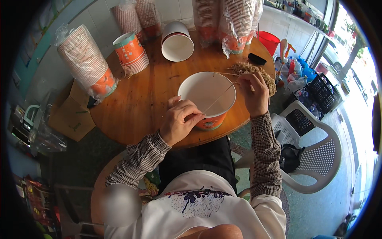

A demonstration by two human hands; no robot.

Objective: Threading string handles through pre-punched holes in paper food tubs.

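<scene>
While the left hand (180, 121) pinches one end of a thin string (218, 98) at the near rim of the paper bucket (207, 99), its fingers pressed together, the right hand (254, 93) pinches the other end at 2 o'clock. The bucket sits at the near edge of the round tabletop (147, 91). It would be best to keep the string tight and both pinches firm (it looks thin and slippery). Just past the right hand lies a bundle of strings (254, 71). Farther off, at 11 o'clock, stand stacked cups (131, 53).
</scene>
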